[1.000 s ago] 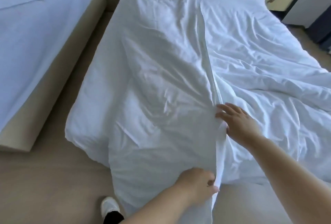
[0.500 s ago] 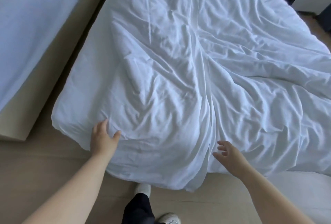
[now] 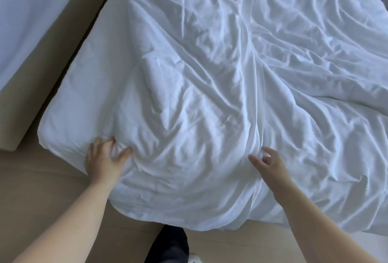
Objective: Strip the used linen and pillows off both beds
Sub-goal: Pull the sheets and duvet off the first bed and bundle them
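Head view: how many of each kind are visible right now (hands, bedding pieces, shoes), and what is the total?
Hands: 2, left hand and right hand
White rumpled duvet: 1
Flat white sheet, upper left: 1
White shoe, only partly in frame: 1
Total: 5

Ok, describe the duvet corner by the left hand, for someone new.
Of the two beds, skip the smooth one. The other's rumpled white duvet drapes over the foot end. The corner is the puffy rounded one beside the gap between beds, just past the left hand.
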`<action>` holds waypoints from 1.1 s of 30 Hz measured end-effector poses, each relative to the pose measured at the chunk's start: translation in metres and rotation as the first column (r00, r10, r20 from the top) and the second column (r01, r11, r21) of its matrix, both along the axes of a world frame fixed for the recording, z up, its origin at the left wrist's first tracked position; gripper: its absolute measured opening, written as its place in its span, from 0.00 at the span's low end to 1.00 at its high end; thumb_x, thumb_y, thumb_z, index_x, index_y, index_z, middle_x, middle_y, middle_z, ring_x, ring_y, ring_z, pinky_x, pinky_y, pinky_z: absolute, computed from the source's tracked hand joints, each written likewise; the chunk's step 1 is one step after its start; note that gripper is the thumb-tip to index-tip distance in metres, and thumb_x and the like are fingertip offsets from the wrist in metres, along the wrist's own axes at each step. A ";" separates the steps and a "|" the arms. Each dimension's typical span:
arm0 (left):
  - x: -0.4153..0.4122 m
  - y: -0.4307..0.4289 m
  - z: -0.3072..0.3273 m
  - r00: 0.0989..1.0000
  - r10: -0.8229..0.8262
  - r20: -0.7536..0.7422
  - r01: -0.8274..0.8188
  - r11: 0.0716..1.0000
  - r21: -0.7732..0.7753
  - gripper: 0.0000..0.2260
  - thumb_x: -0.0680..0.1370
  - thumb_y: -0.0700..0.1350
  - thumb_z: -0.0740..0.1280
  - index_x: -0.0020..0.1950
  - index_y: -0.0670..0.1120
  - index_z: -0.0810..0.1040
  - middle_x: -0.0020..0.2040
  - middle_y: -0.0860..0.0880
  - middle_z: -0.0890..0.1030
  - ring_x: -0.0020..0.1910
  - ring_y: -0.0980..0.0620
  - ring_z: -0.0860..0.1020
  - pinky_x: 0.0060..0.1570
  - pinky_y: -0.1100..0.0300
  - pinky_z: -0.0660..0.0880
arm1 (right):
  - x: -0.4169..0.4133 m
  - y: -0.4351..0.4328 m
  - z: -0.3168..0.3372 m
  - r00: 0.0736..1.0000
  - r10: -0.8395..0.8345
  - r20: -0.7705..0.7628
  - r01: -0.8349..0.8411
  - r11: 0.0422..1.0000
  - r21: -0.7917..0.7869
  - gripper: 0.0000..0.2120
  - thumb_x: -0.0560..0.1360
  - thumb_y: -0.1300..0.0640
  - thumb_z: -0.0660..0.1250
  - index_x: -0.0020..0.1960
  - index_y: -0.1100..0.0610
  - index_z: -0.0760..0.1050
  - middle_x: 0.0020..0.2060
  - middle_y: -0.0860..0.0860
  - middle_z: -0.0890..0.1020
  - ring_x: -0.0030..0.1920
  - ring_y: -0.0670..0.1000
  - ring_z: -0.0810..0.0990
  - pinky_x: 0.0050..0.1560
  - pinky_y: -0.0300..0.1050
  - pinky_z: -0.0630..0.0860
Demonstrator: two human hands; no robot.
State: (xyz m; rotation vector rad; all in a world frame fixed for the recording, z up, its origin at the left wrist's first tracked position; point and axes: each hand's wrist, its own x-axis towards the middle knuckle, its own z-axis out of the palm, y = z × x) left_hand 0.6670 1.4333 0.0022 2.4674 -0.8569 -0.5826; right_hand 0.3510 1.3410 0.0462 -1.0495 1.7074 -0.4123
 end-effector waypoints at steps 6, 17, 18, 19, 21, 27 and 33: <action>0.024 -0.017 0.005 0.946 0.174 -0.274 -0.199 0.978 -0.067 0.20 0.74 0.48 0.67 0.55 0.33 0.72 0.54 0.34 0.76 0.57 0.35 0.73 0.55 0.45 0.69 | 0.007 -0.018 -0.021 0.997 0.062 0.038 -0.064 0.996 0.065 0.09 0.73 0.57 0.68 0.50 0.60 0.74 0.44 0.57 0.80 0.43 0.53 0.79 0.44 0.47 0.76; -0.006 -0.006 0.066 0.982 0.165 -0.093 -0.174 0.979 -0.106 0.14 0.71 0.49 0.71 0.40 0.40 0.72 0.33 0.48 0.70 0.36 0.45 0.70 0.37 0.55 0.65 | -0.024 -0.010 0.007 0.990 0.066 -0.128 -0.101 0.950 -0.294 0.09 0.78 0.58 0.59 0.40 0.60 0.67 0.30 0.50 0.71 0.36 0.57 0.71 0.31 0.38 0.65; -0.005 0.004 0.068 0.974 0.207 -0.089 -0.217 0.968 -0.125 0.15 0.70 0.53 0.72 0.39 0.42 0.73 0.33 0.48 0.72 0.34 0.46 0.70 0.39 0.54 0.68 | -0.034 -0.008 0.024 0.991 0.055 -0.119 -0.095 0.926 -0.365 0.12 0.77 0.55 0.60 0.37 0.60 0.66 0.28 0.50 0.70 0.32 0.57 0.69 0.29 0.34 0.65; 0.000 0.020 0.063 0.966 0.242 -0.089 -0.252 0.960 -0.121 0.17 0.68 0.59 0.72 0.39 0.46 0.75 0.34 0.48 0.75 0.33 0.46 0.73 0.41 0.53 0.72 | -0.046 -0.006 0.044 0.991 0.044 -0.125 -0.095 0.889 -0.448 0.14 0.73 0.51 0.59 0.34 0.59 0.64 0.26 0.51 0.68 0.29 0.54 0.67 0.27 0.32 0.64; 0.030 0.069 0.018 0.957 0.288 -0.039 -0.290 0.956 -0.044 0.22 0.59 0.70 0.72 0.41 0.56 0.79 0.36 0.51 0.81 0.36 0.44 0.79 0.40 0.46 0.76 | -0.077 0.002 0.079 0.979 -0.008 -0.203 -0.114 0.808 -0.578 0.16 0.66 0.45 0.56 0.33 0.58 0.60 0.24 0.50 0.66 0.26 0.48 0.64 0.28 0.33 0.65; -0.118 0.049 0.055 0.977 0.202 -0.064 -0.197 0.978 0.074 0.11 0.73 0.46 0.70 0.37 0.41 0.73 0.34 0.41 0.74 0.40 0.39 0.75 0.38 0.52 0.68 | -0.151 0.002 0.043 0.926 0.012 -0.377 -0.176 0.897 -0.404 0.17 0.71 0.44 0.52 0.35 0.58 0.62 0.24 0.50 0.66 0.32 0.60 0.72 0.44 0.56 0.71; -0.155 0.015 0.025 0.993 0.103 -0.053 -0.092 0.980 0.178 0.29 0.76 0.44 0.66 0.74 0.41 0.59 0.74 0.38 0.59 0.73 0.41 0.58 0.70 0.50 0.57 | -0.161 -0.012 -0.012 0.930 0.221 -0.294 -0.270 0.953 -0.137 0.16 0.76 0.60 0.63 0.34 0.54 0.59 0.28 0.50 0.66 0.34 0.55 0.67 0.35 0.47 0.61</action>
